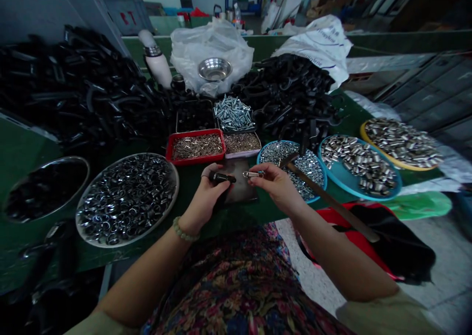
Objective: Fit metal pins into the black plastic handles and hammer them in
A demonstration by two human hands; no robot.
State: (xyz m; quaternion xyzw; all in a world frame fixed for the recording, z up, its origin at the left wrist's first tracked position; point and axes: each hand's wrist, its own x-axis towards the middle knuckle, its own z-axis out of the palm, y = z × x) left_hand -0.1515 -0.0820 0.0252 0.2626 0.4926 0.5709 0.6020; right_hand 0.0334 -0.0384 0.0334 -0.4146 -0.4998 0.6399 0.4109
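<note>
In front of me, my left hand (211, 190) is closed around a small black part (221, 178) whose narrow end points right. My right hand (275, 182) pinches a short metal coil spring (252, 174) between thumb and fingers. A gap separates the spring from the black part. Below both hands lies a flat grey metal plate (241, 190) on the green bench. Just beyond it stand a red tray (168, 151) of small metal pins and a pale tray (241, 154) of tiny brass-coloured pieces.
A hammer (332, 200) rests across a blue basin (323, 165) of small metal parts. Another blue basin (354, 180) and a yellow basin (398, 162) hold metal cylinders. At left is a round tray (176, 178) of metal rings. Black parts (110, 94) pile up behind, near a bottle (158, 65).
</note>
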